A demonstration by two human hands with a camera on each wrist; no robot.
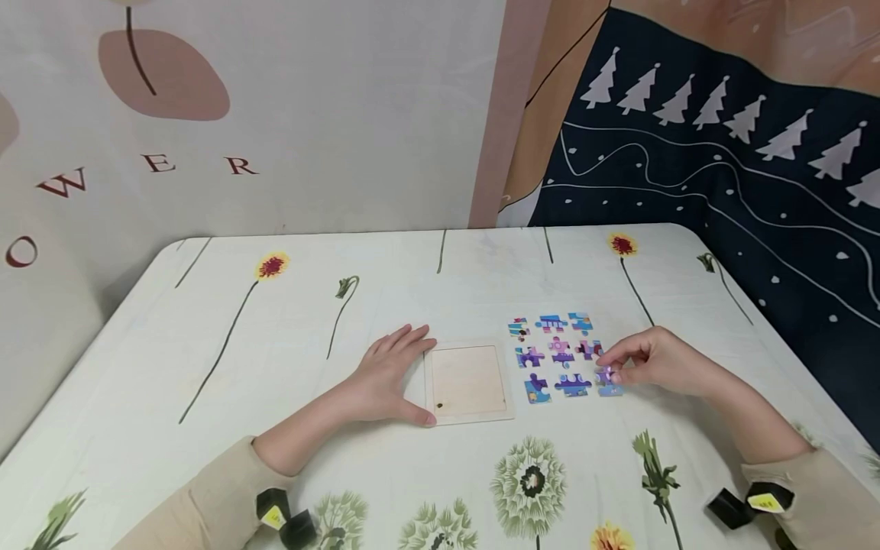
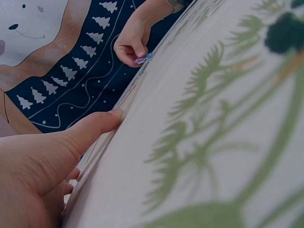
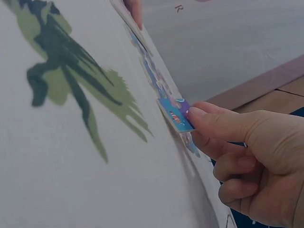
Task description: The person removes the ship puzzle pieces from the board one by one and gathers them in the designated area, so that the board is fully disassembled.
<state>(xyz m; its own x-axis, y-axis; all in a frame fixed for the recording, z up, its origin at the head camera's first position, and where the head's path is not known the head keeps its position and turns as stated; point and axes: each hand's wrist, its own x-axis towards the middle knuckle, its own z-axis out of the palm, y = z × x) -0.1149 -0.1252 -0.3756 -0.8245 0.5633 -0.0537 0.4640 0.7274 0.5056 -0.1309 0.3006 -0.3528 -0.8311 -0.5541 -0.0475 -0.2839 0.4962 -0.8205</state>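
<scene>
A square wooden puzzle tray (image 1: pixel 470 382) with a raised border lies flat on the table. My left hand (image 1: pixel 392 378) rests at its left side, fingers spread and straight, thumb at the lower left corner. To the right of the tray, several colourful jigsaw pieces (image 1: pixel 551 357) are laid out in rows. My right hand (image 1: pixel 663 363) pinches the lower right puzzle piece (image 3: pixel 175 114) between thumb and forefinger. This piece is blue and purple with a small orange fish printed on it, and in the right wrist view it tilts up from the cloth.
A white tablecloth (image 1: pixel 275 458) printed with flowers covers the table. Behind it hangs a pale wall cloth (image 1: pixel 344 114) with letters, and a dark cloth with white trees (image 1: pixel 687 153) hangs along the right side.
</scene>
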